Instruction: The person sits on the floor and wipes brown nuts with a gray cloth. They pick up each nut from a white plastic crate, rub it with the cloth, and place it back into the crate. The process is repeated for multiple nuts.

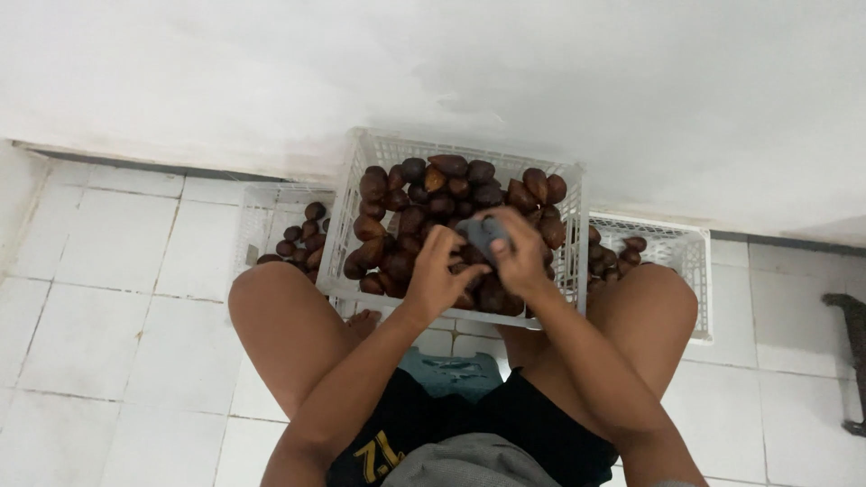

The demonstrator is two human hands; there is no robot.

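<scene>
Head view: 3 white crates stand on the tiled floor (117, 298), the middle crate (361, 225) heaped with brown fruit (397, 221). Left hand (437, 275) and right hand (519, 252) together clench 1 dark grey object (483, 233) above that heap.

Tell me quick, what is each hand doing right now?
Left hand: curled, fingers on the dark grey object above the white crate.
Right hand: closed around the dark grey object.
</scene>
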